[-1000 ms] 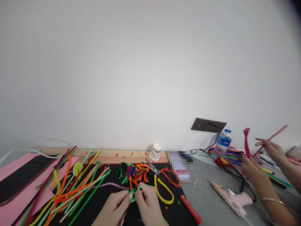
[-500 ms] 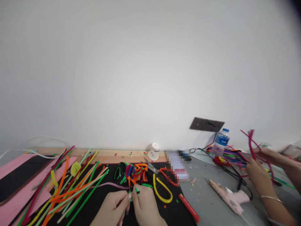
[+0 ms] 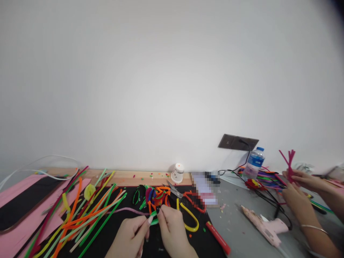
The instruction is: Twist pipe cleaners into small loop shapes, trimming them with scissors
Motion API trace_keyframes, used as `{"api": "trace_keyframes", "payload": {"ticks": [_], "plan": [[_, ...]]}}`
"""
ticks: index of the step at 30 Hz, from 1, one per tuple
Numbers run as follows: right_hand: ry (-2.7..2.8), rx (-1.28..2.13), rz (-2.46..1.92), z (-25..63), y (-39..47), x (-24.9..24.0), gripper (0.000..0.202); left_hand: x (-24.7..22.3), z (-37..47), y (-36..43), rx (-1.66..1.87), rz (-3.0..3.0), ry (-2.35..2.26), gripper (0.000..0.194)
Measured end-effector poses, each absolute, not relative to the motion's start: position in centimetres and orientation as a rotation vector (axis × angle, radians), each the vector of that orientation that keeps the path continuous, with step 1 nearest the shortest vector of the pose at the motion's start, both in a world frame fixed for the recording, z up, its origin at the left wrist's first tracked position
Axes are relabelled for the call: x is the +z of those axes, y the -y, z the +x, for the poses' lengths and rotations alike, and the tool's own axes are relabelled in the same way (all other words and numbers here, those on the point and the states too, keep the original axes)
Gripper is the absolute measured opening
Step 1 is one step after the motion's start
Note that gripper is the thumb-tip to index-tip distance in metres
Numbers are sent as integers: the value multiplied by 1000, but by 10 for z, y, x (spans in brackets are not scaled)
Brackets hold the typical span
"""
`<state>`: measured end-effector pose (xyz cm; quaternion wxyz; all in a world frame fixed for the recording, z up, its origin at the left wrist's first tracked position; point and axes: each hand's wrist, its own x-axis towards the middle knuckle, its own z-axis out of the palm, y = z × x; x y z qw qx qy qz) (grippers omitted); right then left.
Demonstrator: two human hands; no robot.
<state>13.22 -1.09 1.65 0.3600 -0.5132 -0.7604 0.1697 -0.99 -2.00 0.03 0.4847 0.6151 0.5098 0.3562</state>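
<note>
White wall behind the cluttered table [image 3: 242,229]; my left hand [image 3: 131,238] and right hand [image 3: 172,231] meet, both pinching a short green pipe cleaner [image 3: 154,218] lying crosswise between their fingertips.

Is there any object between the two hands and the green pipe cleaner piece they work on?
No. The left hand and right hand both pinch the green pipe cleaner piece directly; nothing visible stands between.

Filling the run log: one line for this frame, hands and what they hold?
left hand: pinching green pipe cleaner | right hand: pinching same piece | nearby: scissors, yellow loop | co-worker's hands: magenta pipe cleaners
</note>
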Motion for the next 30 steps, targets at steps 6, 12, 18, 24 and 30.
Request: {"api": "trace_keyframes", "payload": {"ticks": [6, 12, 18, 24, 30], "plan": [[1800, 533, -1325, 137, 10, 20, 31, 2, -28, 6, 1006, 1536, -1368, 38], [1742, 519, -1331, 142, 9, 18, 34, 1, -49, -14, 1008, 1699, -1595, 39], [1762, 516, -1322, 140, 9, 17, 34, 2, -46, -19, 889, 1843, -1707, 44], [1769, 484, -1310, 139, 10, 19, 34, 8, -43, -18, 713, 1966, -1743, 46], [1759, 437, -1312, 139, 11, 22, 34, 19, -42, -5, 723, 2176, -1649, 37]]}}
